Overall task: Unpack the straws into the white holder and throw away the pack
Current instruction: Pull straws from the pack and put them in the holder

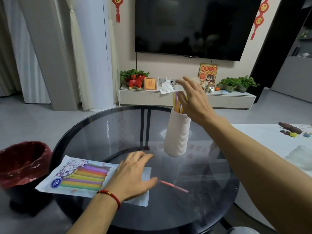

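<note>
The straw pack, a flat clear bag printed with coloured straws, lies on the round glass table at the front left. My left hand rests flat on the pack's right end, fingers spread. A single red straw lies on the glass just right of that hand. The white ribbed holder stands upright at the table's middle, with several purple and yellow straws sticking out of it. My right hand hovers open above the holder's mouth, holding nothing.
A dark bin lined with a red bag stands on the floor left of the table. A white table with a clear glass bowl adjoins on the right. A TV and a low cabinet line the far wall.
</note>
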{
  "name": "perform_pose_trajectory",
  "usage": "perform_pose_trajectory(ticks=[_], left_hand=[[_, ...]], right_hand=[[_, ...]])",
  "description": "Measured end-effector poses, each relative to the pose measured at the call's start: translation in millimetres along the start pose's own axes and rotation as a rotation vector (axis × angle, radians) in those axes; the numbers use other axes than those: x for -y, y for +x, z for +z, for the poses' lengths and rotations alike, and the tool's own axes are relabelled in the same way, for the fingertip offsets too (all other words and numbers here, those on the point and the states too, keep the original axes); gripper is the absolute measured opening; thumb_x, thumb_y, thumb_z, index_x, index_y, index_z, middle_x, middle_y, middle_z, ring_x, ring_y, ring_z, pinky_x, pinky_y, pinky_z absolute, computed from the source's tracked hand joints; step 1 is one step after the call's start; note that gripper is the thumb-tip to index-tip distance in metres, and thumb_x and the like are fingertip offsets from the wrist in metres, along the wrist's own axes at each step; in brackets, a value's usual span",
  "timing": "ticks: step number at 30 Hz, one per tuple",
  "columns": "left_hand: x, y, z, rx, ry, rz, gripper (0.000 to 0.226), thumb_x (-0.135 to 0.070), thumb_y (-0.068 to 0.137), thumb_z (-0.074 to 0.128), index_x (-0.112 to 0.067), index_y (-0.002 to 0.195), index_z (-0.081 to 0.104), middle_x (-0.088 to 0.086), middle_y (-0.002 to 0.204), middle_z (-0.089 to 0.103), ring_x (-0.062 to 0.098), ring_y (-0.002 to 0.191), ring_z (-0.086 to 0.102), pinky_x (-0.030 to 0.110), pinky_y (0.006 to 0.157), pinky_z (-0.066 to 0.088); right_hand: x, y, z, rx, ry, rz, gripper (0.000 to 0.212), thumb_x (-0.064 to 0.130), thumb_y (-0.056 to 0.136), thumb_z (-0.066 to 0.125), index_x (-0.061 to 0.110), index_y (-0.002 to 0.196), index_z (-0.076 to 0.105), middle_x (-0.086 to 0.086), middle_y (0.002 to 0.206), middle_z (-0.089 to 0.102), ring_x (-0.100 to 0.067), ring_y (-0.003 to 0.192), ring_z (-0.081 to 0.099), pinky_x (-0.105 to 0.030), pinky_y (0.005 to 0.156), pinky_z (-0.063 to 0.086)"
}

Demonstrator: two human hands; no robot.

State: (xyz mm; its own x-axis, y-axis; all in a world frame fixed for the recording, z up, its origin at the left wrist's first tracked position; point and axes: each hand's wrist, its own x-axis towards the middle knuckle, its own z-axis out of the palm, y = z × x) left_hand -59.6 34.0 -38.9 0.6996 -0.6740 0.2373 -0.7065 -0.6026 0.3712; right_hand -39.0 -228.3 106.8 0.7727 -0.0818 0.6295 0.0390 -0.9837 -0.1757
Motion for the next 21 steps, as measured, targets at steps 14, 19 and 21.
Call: perform_pose_trajectory(ticks=[14, 19, 21], left_hand=[[4, -8, 4, 0.289, 0.435, 0.038, 0.11, -0.052, 0.062, 0.071, -0.02, 0.152, 0.015, 0.004, 0.127, 0.036, 0.03, 0.12, 0.045, 0.059, 0.117, 0.018], [-2, -8, 3, 0.221, 0.449, 0.074, 0.098, -0.032, 0.066, 0.071, -0.023, 0.148, 0.018, 0.002, 0.124, 0.033, 0.027, 0.116, 0.044, 0.05, 0.113, 0.029], [-8, -8, 3, 0.182, 0.517, 0.103, 0.103, -0.022, 0.067, 0.073, -0.022, 0.151, 0.012, 0.003, 0.132, 0.031, 0.028, 0.123, 0.04, 0.055, 0.118, 0.019]], right_hand=[[18, -195, 43, 0.553, -0.003, 0.241, 0.037, 0.053, 0.102, 0.05, 0.031, 0.128, 0.064, 0.001, 0.133, 0.062, -0.025, 0.123, 0.055, -0.046, 0.103, 0.047], [17, -230, 75, 0.495, -0.091, 0.168, 0.025, 0.051, 0.103, 0.053, 0.031, 0.115, 0.062, 0.007, 0.118, 0.055, -0.022, 0.111, 0.049, -0.037, 0.088, 0.042], [21, -222, 80, 0.44, 0.033, 0.168, 0.02, 0.045, 0.104, 0.057, 0.027, 0.107, 0.066, 0.007, 0.106, 0.062, -0.019, 0.098, 0.056, -0.037, 0.081, 0.049]])
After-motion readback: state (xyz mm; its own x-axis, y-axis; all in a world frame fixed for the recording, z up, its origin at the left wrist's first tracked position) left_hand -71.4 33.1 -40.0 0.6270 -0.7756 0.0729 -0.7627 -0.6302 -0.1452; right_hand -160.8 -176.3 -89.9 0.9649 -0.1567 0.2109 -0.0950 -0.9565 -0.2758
